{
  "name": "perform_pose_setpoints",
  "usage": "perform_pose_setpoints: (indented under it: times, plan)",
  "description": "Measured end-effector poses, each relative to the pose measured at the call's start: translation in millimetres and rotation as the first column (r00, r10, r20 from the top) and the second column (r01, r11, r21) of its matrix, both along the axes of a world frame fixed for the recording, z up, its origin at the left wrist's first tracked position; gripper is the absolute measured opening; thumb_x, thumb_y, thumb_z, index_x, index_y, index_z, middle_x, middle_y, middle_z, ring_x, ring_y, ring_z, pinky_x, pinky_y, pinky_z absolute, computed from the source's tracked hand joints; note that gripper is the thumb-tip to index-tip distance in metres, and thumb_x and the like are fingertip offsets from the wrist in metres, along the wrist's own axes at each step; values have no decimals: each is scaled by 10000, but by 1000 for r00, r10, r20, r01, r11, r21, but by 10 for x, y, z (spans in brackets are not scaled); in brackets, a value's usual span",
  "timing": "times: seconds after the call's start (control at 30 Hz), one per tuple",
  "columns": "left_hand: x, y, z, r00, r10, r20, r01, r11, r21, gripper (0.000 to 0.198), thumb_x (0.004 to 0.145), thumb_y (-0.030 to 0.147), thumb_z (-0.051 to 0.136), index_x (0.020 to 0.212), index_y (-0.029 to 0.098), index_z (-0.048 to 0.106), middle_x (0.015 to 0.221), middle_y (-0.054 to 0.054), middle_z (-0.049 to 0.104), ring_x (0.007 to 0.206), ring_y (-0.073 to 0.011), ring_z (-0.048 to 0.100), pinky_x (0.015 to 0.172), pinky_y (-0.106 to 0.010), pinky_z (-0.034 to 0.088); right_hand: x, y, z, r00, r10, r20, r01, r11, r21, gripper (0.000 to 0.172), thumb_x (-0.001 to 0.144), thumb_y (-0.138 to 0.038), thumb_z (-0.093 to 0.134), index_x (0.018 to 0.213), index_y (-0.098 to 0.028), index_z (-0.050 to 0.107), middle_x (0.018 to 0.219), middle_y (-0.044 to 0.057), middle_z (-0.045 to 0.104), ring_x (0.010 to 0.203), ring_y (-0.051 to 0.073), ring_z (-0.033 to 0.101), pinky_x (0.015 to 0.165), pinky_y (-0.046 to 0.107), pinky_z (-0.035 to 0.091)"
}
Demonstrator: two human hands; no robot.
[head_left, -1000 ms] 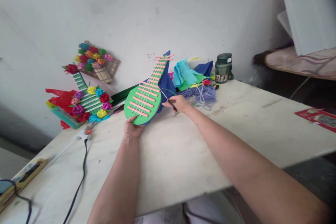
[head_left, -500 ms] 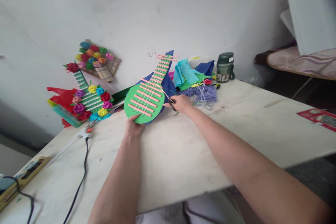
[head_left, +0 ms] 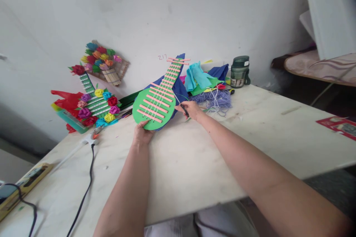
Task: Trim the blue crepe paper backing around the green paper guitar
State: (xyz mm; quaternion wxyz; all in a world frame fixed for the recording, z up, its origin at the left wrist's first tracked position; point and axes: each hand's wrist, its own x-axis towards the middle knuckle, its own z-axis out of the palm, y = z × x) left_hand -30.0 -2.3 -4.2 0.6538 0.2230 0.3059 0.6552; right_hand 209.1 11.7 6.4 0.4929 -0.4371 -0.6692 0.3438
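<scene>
My left hand [head_left: 143, 132] grips the lower edge of a green paper lute [head_left: 138, 114], thumb on its front. Pink strips cross the lute's body and neck, and white strings run lengthwise over them. Blue paper [head_left: 180, 90] shows behind the neck and along the right edge. In my right hand [head_left: 191, 110] is a pair of scissors [head_left: 183, 109], fingers closed round the dark handles. The blades point up and left at the lute's right edge, where body meets neck. Whether the blades touch the paper, I cannot tell.
A flower-trimmed paper lute [head_left: 96, 102] and a bouquet panel [head_left: 112, 76] lean at the left. Crepe paper [head_left: 196, 76], purple yarn [head_left: 218, 100] and a green bottle [head_left: 240, 72] stand or lie behind. A glue gun [head_left: 90, 139], black cord and power strip [head_left: 26, 189] occupy the left side.
The scissors have drawn back slightly from over the lute's strips to its right edge, and their handles look different in my fingers. My left hand keeps its hold.
</scene>
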Motion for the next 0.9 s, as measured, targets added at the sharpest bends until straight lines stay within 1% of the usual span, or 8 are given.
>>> perform_pose_setpoints:
  times: [0.13,0.33,0.47,0.63,0.73,0.8,0.87,0.9]
  plan:
    - [-6,4,1,999,44,-10,-44,999,13,565,623,-16,502,1146,184,576,964,-69,697,925,-253,658,813,-424,547,-14,7,-21,993,56,-104,-60,998,-33,420,661,-580,658,648,-168,579,429,-54,482,339,89,461,366,210,378]
    - [-33,14,-5,988,131,-78,-127,991,48,493,597,-19,527,1040,174,619,894,-42,696,846,-232,665,816,-425,545,4,-56,15,966,-5,-259,-31,990,-137,444,591,-559,729,651,-155,555,407,-49,499,312,83,455,330,202,383]
    - [-69,12,-5,984,152,-98,-148,988,41,496,586,-13,537,1034,177,626,870,-40,697,804,-222,666,780,-389,557,94,-80,29,966,99,-240,-150,968,-202,427,589,-525,743,646,-151,546,424,-38,524,315,85,469,325,197,374]
    - [-132,22,18,958,282,-51,-280,959,36,503,586,-13,530,1034,195,629,847,-14,693,745,-174,660,714,-303,562,218,-52,-20,973,228,-40,-231,952,-198,352,607,-454,738,655,-135,596,432,-36,528,339,82,469,355,196,376]
    - [-174,31,31,939,343,-31,-342,939,27,501,594,-4,535,1040,205,626,857,-2,688,726,-163,657,682,-290,558,202,-36,-34,951,228,209,-192,965,-181,341,626,-457,706,758,-144,683,437,-40,526,373,101,475,397,216,390]
    - [-195,33,33,936,351,-25,-350,936,20,525,597,3,539,1069,220,616,874,5,685,748,-165,660,685,-293,556,137,-48,-16,872,130,471,-106,991,-78,307,614,-459,711,750,-184,716,483,-19,566,464,132,534,458,229,407]
    - [-202,33,29,939,345,-17,-344,939,17,543,598,7,541,1088,232,606,885,7,686,775,-172,663,692,-296,556,45,-86,22,720,-44,692,-19,996,83,241,605,-431,724,725,-222,733,582,16,633,614,176,596,537,241,420]
    - [-200,32,26,942,336,-12,-336,942,20,548,598,8,541,1091,237,605,887,6,688,786,-177,664,696,-297,557,-3,-113,48,646,-120,753,22,990,138,222,621,-406,715,757,-232,741,649,37,664,685,197,614,570,249,423]
